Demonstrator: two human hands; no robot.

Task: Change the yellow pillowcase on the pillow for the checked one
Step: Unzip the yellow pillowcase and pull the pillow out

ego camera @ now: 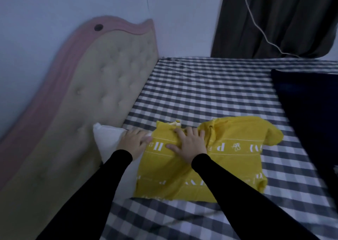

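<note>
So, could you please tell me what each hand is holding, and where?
The left hand grips the white pillow at its exposed end; the right hand presses the yellow pillowcase near its open edge.

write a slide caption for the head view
Left hand grips the white pillow while right hand presses the yellow pillowcase.

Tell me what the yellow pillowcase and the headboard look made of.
Yellow pillowcase: thin woven cloth, probably cotton or a blend, matte; it creases and bunches under the right hand, with white print. Headboard: padded upholstery, beige, dimpled by buttons, fabric or faux leather, unclear; its pink rim looks hard and smooth.
</note>
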